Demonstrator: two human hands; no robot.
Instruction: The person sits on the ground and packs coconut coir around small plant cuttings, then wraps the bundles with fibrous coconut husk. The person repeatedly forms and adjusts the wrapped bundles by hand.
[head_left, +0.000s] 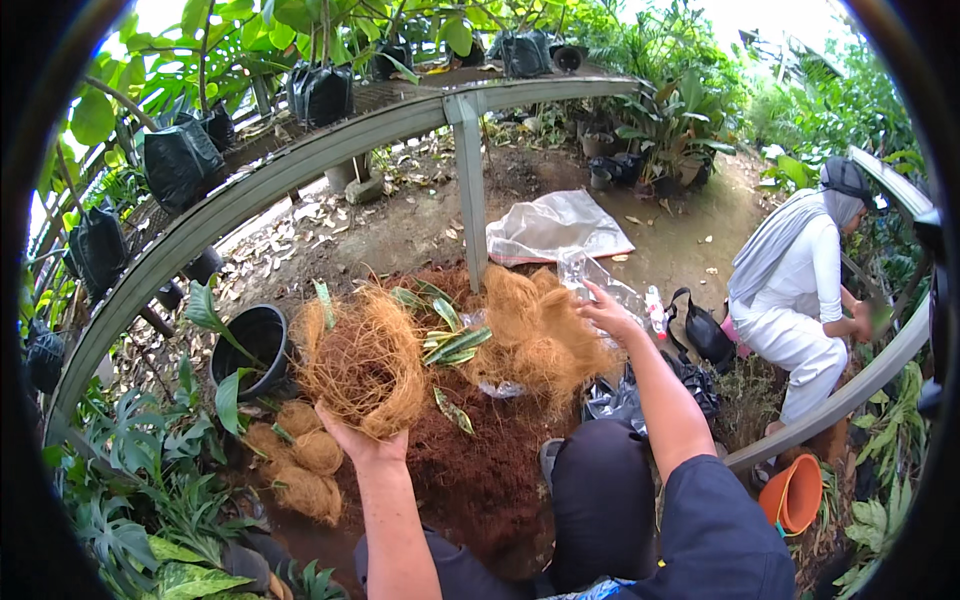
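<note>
My left hand (365, 442) holds up a nest-like bowl of coconut fibre (401, 352) from below, with brown crumbly material inside. My right hand (606, 309) is raised with its fingers apart, over the right side of a pile of coconut fibre (525, 315) and near a clear plastic bag (574, 266); it holds nothing that I can see. Between the bowl and the pile lie variegated leaf cuttings (457, 345). Red-brown coir (480, 465) covers the ground below. Several fibre balls (315, 450) lie at the lower left, beneath a black plastic pot (251, 349).
A grey frame rail (262, 180) curves across, with a post (471, 187) standing behind the fibre pile. A white sack (559, 225) lies beyond. At right are a black bag (701, 330), an orange bucket (793, 495) and a seated person (795, 277). Black planting bags (180, 161) line the left.
</note>
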